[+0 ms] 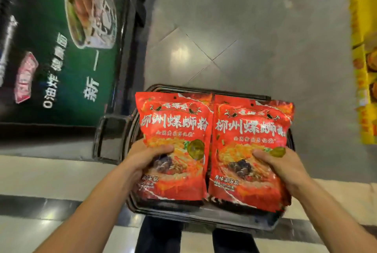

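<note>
Two red noodle packets with white Chinese lettering are held side by side above a black shopping basket [206, 215]. My left hand [145, 158] grips the left packet [175, 130] at its lower left edge, thumb on the front. My right hand [280, 168] grips the right packet [248, 136] at its lower right edge, thumb across the front. More red packets appear stacked behind each front one. The basket's inside is mostly hidden by the packets.
A green advertising panel [61, 49] with a food picture stands at the left. The basket's black handle [111, 137] juts out to the left. A yellow display stand [363, 69] lines the right edge. Grey tiled floor [234, 28] lies ahead; my dark trouser legs show below.
</note>
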Demonstrator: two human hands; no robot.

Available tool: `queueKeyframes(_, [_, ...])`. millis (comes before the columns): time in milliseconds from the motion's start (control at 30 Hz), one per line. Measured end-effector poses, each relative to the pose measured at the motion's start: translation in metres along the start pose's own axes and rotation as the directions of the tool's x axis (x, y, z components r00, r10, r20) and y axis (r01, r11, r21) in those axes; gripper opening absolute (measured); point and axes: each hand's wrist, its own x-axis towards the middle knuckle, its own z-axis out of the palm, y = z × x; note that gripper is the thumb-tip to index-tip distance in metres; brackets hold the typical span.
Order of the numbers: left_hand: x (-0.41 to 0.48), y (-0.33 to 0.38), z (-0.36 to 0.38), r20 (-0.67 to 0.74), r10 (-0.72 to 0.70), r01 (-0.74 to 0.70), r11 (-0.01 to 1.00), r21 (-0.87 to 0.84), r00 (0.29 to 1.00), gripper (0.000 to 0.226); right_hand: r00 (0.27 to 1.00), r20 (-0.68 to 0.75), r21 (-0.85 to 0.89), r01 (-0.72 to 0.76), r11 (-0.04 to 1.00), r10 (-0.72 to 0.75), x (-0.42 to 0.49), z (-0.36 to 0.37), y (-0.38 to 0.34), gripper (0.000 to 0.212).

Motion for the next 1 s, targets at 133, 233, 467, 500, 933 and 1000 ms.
queueKeyframes(133, [0.058, -0.023, 0.011, 0.004, 0.022, -0.022, 0.998, 0.054, 1.0, 0.038, 1.0, 0.022, -0.044, 0.011, 0.999, -0.01, 0.055, 0.021, 0.036, 0.041])
queueKeyframes(233, [0.089, -0.043, 0.015, 0.027, -0.015, 0.013, 0.997, 0.082, 1.0, 0.038, 0.999, 0.037, -0.084, 0.0, 0.996, 0.003, 0.083, 0.031, 0.06, 0.04])
queueKeyframes(467, [0.142, -0.079, 0.031, 0.005, -0.097, 0.096, 0.993, 0.069, 0.995, 0.047, 0.999, -0.021, -0.133, -0.042, 0.99, 0.039, 0.124, 0.046, 0.096, 0.049])
queueKeyframes(500, [0.146, -0.083, 0.032, -0.031, -0.071, 0.073, 0.993, 0.088, 0.997, 0.047, 0.996, -0.084, -0.205, -0.03, 0.978, 0.013, 0.123, 0.048, 0.098, 0.055])
queueKeyframes(933, [0.137, -0.119, 0.09, 0.369, 0.578, -0.366, -0.128, 0.922, 0.728, 0.071, 0.827, 0.059, -0.937, 0.239, 0.255, -0.559, 0.118, 0.105, 0.139, 0.077])
queueKeyframes(1000, [0.155, -0.125, 0.084, 0.325, 0.565, -0.324, -0.107, 0.94, 0.759, 0.07, 0.835, 0.064, -0.95, 0.22, 0.224, -0.547, 0.135, 0.1, 0.153, 0.076])
